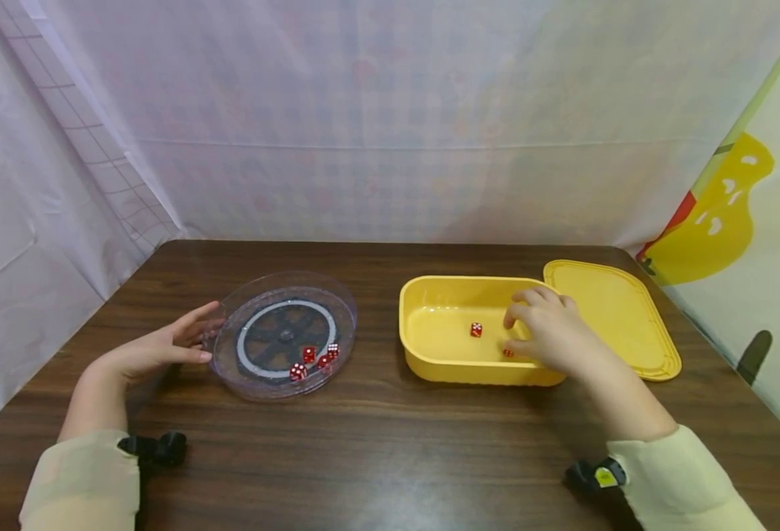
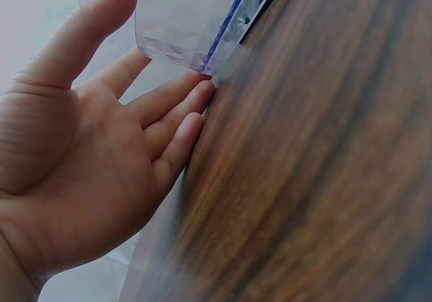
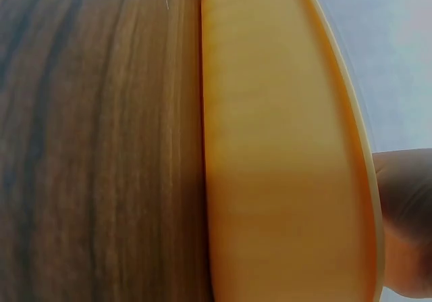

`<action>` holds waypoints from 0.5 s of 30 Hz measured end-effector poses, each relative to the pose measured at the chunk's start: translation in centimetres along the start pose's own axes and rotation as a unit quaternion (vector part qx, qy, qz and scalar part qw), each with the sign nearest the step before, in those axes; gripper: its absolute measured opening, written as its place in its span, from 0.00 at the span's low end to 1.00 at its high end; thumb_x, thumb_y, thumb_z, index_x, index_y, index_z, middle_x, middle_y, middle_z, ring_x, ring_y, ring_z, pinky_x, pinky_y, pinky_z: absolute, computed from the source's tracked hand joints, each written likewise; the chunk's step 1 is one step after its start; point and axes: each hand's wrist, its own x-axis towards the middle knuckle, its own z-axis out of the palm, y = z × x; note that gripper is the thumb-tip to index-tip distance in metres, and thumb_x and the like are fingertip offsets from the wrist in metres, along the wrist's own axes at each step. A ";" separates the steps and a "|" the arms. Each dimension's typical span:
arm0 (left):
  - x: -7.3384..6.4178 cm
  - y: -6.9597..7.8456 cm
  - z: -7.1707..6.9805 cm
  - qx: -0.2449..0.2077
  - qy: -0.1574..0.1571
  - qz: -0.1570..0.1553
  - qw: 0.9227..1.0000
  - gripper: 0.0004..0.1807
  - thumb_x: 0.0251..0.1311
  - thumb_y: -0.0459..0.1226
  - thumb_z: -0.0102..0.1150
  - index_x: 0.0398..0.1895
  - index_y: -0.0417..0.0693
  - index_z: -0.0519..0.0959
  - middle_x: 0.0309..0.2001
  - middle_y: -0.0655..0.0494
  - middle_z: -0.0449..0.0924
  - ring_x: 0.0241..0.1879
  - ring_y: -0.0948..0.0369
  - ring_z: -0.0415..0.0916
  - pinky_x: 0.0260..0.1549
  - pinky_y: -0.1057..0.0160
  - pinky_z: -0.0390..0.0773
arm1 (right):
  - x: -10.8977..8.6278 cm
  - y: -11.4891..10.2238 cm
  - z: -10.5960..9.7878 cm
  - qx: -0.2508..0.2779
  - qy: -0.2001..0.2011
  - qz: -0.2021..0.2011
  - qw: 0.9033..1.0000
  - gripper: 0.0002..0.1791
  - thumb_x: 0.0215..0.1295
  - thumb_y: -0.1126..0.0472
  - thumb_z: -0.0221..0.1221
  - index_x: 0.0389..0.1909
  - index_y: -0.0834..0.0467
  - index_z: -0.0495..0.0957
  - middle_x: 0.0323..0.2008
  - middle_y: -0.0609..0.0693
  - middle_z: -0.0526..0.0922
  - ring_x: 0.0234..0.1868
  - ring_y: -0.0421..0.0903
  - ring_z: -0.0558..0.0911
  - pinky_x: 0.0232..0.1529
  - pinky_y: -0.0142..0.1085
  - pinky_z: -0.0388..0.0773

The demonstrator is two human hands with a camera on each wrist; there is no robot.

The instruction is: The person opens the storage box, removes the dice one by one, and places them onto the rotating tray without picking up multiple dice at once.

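A clear round dish (image 1: 286, 280) with a dark wheel pattern and a white ring stands on the left of the table. Several red dice (image 1: 298, 371) with white dots lie in its near right part. My left hand (image 1: 157, 352) rests at the dish's left edge, thumb and fingers spread; the left wrist view shows the palm and fairly straight fingers. Over the right end of a yellow box (image 1: 423, 372) reaches my right hand (image 1: 552, 328), fingers bent and apart from the thumb. One red die (image 1: 508, 352) is just below the thumb tip; another die (image 1: 476, 330) lies mid-box.
Right of the box lies a yellow lid (image 1: 609, 317), flat on the brown wooden table (image 1: 363, 457). A pale curtain (image 1: 376, 147) hangs behind the table. In the right wrist view the box's side wall (image 3: 283, 146) hides most of the right hand.
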 end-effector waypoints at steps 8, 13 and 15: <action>0.1 -0.1 -0.1 0.000 0.001 -0.003 1.000 0.50 0.61 0.31 0.59 0.76 0.44 0.35 0.71 0.28 0.40 0.69 0.33 0.35 0.57 0.28 0.39 | 0.2 0.2 -0.1 0.005 -0.025 0.011 1.000 0.10 0.53 0.54 0.69 0.30 0.54 0.80 0.53 0.64 0.73 0.59 0.66 0.62 0.50 0.67 0.55; 0.1 -0.1 0.0 0.001 0.001 -0.008 1.000 0.49 0.62 0.33 0.59 0.76 0.46 0.35 0.72 0.29 0.39 0.69 0.34 0.34 0.58 0.29 0.38 | 0.3 0.4 -0.1 0.009 -0.040 0.018 0.999 0.08 0.53 0.55 0.69 0.29 0.53 0.80 0.51 0.62 0.74 0.57 0.65 0.64 0.49 0.65 0.56; 0.1 -0.2 0.0 0.002 -0.001 -0.007 1.000 0.49 0.62 0.33 0.59 0.76 0.46 0.35 0.72 0.29 0.39 0.69 0.34 0.34 0.57 0.29 0.38 | 0.4 0.4 0.0 0.010 -0.045 0.019 0.999 0.08 0.53 0.55 0.69 0.29 0.53 0.80 0.49 0.61 0.75 0.56 0.65 0.64 0.48 0.64 0.56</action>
